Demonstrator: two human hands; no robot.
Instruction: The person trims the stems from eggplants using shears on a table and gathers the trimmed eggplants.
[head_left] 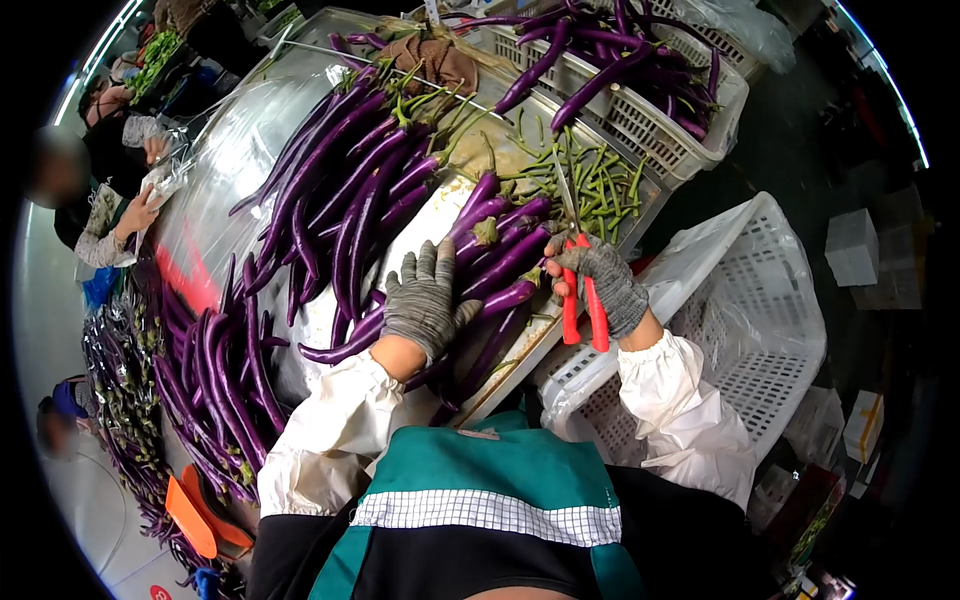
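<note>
My left hand [424,298], in a grey knitted glove, lies with its fingers stretched out at the edge of a small pile of long purple eggplants [500,262]. One eggplant passes beneath its wrist side. My right hand [606,283], gloved the same way with bare fingertips, is closed around the red-handled scissors [585,312]. The blades point away from me, over a heap of cut green stems [606,180]. A larger row of eggplants [345,190] lies beyond my left hand, their stems toward the right.
A white crate [665,135] holding more eggplants stands at the far right. Nearer, a lined white basket [745,340] sits beside the table edge. A brown cloth [430,62] lies at the back. At left are more eggplants [215,385], an orange object [190,515] and a person handling clear plastic.
</note>
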